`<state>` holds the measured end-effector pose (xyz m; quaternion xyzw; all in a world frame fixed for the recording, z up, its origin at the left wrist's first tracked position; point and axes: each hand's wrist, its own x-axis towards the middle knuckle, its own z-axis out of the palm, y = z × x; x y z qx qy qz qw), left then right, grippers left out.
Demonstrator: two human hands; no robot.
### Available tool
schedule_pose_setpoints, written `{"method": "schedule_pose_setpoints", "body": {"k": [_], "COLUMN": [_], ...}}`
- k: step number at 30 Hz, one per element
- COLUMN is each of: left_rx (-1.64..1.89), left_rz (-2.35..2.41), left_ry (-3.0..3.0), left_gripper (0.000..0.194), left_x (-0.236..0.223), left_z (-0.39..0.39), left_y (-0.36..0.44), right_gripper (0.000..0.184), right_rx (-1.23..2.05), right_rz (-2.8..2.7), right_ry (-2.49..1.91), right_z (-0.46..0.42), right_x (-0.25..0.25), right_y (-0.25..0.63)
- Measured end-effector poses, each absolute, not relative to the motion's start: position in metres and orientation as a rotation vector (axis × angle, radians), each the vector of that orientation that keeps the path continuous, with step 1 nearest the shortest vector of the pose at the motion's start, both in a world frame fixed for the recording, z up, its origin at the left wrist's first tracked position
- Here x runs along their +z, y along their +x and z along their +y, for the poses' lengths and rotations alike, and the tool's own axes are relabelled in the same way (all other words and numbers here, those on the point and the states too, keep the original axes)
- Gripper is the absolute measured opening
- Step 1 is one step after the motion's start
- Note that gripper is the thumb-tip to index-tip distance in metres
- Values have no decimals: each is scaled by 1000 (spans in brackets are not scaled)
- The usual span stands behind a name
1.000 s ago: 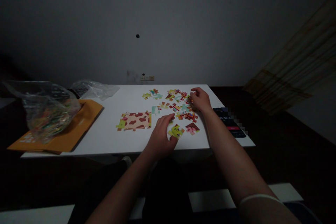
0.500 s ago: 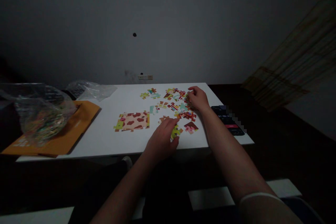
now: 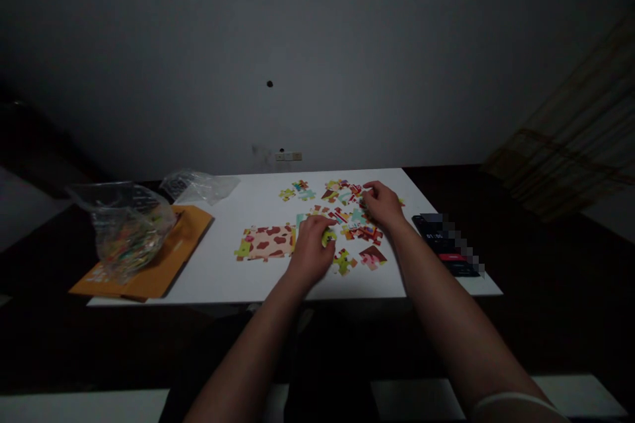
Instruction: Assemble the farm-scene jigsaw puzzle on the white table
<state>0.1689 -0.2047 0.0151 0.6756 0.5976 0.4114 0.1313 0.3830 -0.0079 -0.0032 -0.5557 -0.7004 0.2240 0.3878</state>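
Note:
My left hand (image 3: 311,246) is over the near middle of the white table, its thumb and fingers curved around a green puzzle piece (image 3: 328,236). Just right of it lie another green puzzle piece (image 3: 343,262) and a pink-and-brown piece (image 3: 372,257). My right hand (image 3: 385,205) rests at the right edge of the scattered puzzle pieces (image 3: 342,192), fingers bent inward. What its fingertips hold is hidden. To the left of my left hand lies a joined puzzle section (image 3: 270,242), cream with brown patches and a green edge at left.
A clear plastic bag (image 3: 131,234) with colourful contents sits on an orange envelope (image 3: 181,244) at the left. Behind them is a crumpled clear bag (image 3: 201,186). A phone (image 3: 444,248) lies by the table's (image 3: 223,284) right edge.
My left hand has moved up and left over the pieces, and a green piece now shows between its thumb and fingers. My right hand stays nearly in place. The camera view has shifted.

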Motion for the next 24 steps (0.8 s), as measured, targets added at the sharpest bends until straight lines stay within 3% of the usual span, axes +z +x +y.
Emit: {"method": "schedule_pose_setpoints", "body": {"k": [7, 13, 19, 24], "left_rx": [948, 624, 333, 212], "left_rz": [1670, 1772, 1864, 1888], "left_ry": [2094, 2255, 2313, 2333], "left_gripper": [45, 25, 61, 70], "left_x": [17, 17, 3, 0], "left_z": [-161, -179, -200, -196], "left_y": [170, 176, 181, 184], "right_gripper": [25, 28, 40, 44], "right_rx": [439, 428, 420, 380], "right_rz": [-1893, -1808, -1445, -1597], "right_ry": [-1408, -1400, -1544, -1676], "right_z": [-11, -10, -6, -9], "right_x": [-2, -3, -2, 2], "right_y": [380, 380, 395, 393]}}
